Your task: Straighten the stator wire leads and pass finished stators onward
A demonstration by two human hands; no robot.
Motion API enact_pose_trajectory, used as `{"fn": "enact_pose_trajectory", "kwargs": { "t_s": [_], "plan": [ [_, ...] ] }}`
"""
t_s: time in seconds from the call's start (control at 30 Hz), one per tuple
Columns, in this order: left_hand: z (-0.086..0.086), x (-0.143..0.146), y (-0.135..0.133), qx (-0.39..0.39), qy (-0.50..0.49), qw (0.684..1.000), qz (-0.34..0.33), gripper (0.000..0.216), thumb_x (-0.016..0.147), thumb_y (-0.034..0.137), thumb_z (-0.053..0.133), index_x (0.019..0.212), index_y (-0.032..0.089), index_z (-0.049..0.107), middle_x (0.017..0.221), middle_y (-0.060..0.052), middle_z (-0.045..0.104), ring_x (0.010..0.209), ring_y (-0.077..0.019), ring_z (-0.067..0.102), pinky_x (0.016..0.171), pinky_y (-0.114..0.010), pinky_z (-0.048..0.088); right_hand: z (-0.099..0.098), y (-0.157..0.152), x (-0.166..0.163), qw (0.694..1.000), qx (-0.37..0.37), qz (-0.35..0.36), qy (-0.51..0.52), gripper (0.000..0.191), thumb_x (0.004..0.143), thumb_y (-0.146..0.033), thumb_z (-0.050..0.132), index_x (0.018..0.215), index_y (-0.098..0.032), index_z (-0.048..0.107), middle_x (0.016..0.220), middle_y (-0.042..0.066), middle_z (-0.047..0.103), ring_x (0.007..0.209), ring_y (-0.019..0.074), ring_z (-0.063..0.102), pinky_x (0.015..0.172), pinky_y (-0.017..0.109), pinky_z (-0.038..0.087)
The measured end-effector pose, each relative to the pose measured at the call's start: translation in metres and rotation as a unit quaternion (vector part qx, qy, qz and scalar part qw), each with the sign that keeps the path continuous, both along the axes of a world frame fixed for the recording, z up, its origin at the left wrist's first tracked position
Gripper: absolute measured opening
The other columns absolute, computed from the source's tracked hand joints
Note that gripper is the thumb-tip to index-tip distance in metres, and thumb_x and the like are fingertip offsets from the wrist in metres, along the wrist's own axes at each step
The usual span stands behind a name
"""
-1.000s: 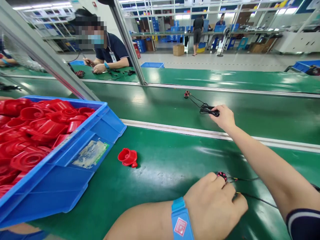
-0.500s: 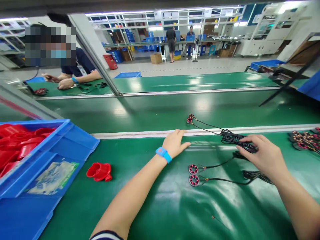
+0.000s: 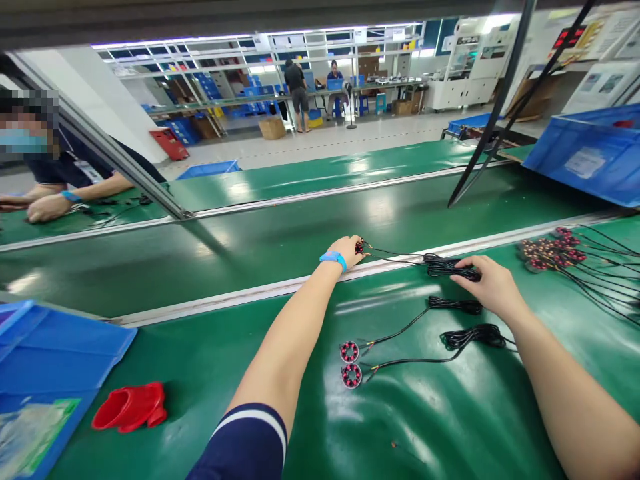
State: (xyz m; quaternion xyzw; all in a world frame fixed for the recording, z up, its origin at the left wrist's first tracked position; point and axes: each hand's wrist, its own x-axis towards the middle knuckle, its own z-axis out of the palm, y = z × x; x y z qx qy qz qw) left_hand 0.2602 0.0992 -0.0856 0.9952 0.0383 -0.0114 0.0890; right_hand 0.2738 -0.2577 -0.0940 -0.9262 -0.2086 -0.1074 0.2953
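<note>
My right hand (image 3: 493,283) pinches the end of a folded black cable bundle (image 3: 443,265) above the white rail. Two thin leads run left from that bundle to small wound motor stators (image 3: 359,247). Around these, partly hiding them, the fingers of my left hand (image 3: 346,251) are closed. Nearer to me on the green mat lie two ring-shaped stators with red and black windings, an upper ring (image 3: 349,351) and a lower ring (image 3: 351,376), side by side. Their leads reach two tied black cable bundles, one upper (image 3: 455,305) and one lower (image 3: 475,336).
A red plastic fitting (image 3: 131,407) lies at left beside a blue bin (image 3: 55,347). Several more stators (image 3: 550,250) with cables are piled at right. Another blue bin (image 3: 585,157) stands behind them. A co-worker (image 3: 55,180) works across the line; dark bars (image 3: 483,147) slant down at right.
My left hand has reached forward to the stators at the end of the held cable and closed around them. My right hand keeps its hold on the bundle. The view has turned right.
</note>
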Motion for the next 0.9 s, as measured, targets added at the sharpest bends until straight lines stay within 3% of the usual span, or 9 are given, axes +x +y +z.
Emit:
{"fn": "enact_pose_trajectory", "kwargs": {
  "t_s": [0.1,0.2,0.4,0.53,0.67,0.8,0.9],
  "plan": [
    [0.012,-0.022,-0.004,0.018,0.007,1.000,-0.001,0.037,0.091,0.038,0.068,0.118,0.014,0.058,0.114,-0.011,0.064,0.106,-0.0260,0.062,0.089,-0.031,0.048,-0.008,-0.009,0.008,0.999,0.012,-0.002,0.037,0.041,0.073,-0.061,0.062,0.092,-0.025,0.067,0.094,0.005,0.066,0.078,0.0244,0.059,0.074,0.040,0.047],
    [0.020,-0.071,-0.011,0.032,-0.002,0.999,0.011,0.035,0.091,0.038,0.067,0.116,0.015,0.057,0.112,-0.011,0.065,0.105,-0.0271,0.063,0.087,-0.032,0.048,-0.015,-0.012,0.013,0.996,0.016,0.023,0.086,0.041,0.071,-0.062,0.066,0.092,-0.026,0.068,0.097,0.004,0.068,0.087,0.0260,0.061,0.080,0.040,0.048],
    [0.010,-0.168,-0.022,0.013,0.030,0.997,0.069,0.038,0.091,0.039,0.068,0.119,0.017,0.055,0.102,-0.007,0.069,0.091,-0.0288,0.067,0.073,-0.035,0.052,-0.011,-0.009,0.011,0.987,-0.027,0.122,0.104,0.043,0.071,-0.065,0.066,0.090,-0.027,0.073,0.116,0.007,0.064,0.110,0.0305,0.059,0.100,0.048,0.044],
    [0.001,-0.197,-0.017,-0.064,0.015,0.997,0.048,0.053,0.090,0.038,0.071,0.134,0.022,0.045,0.107,-0.004,0.065,0.092,-0.0240,0.066,0.077,-0.033,0.053,-0.009,-0.026,0.011,0.980,-0.080,0.148,0.110,0.041,0.073,-0.067,0.066,0.089,-0.030,0.075,0.127,0.008,0.058,0.115,0.0332,0.057,0.102,0.053,0.043],
    [-0.005,-0.208,-0.009,-0.119,-0.015,0.992,-0.024,0.026,0.096,0.027,0.062,0.122,0.026,0.057,0.113,-0.003,0.059,0.097,-0.0181,0.063,0.089,-0.031,0.052,-0.002,-0.034,0.009,0.976,-0.124,0.161,0.079,0.043,0.075,-0.072,0.062,0.089,-0.033,0.076,0.130,0.008,0.057,0.116,0.0379,0.056,0.098,0.057,0.044],
    [-0.010,-0.213,-0.006,-0.142,-0.029,0.988,-0.057,0.013,0.096,0.023,0.061,0.109,0.023,0.062,0.108,-0.003,0.058,0.098,-0.0178,0.060,0.089,-0.031,0.051,0.022,0.010,-0.021,0.985,-0.069,0.157,0.015,0.037,0.085,-0.067,0.058,0.097,-0.035,0.074,0.123,0.004,0.062,0.110,0.0325,0.060,0.094,0.051,0.048],
    [-0.013,-0.214,-0.006,-0.161,-0.032,0.984,-0.072,0.011,0.093,0.021,0.065,0.103,0.020,0.061,0.108,-0.003,0.058,0.097,-0.0182,0.058,0.087,-0.032,0.050,0.035,0.072,-0.054,0.956,-0.038,0.281,0.076,0.028,0.091,-0.054,0.060,0.103,-0.031,0.070,0.117,0.002,0.066,0.108,0.0258,0.062,0.094,0.041,0.050]
  ]
}}
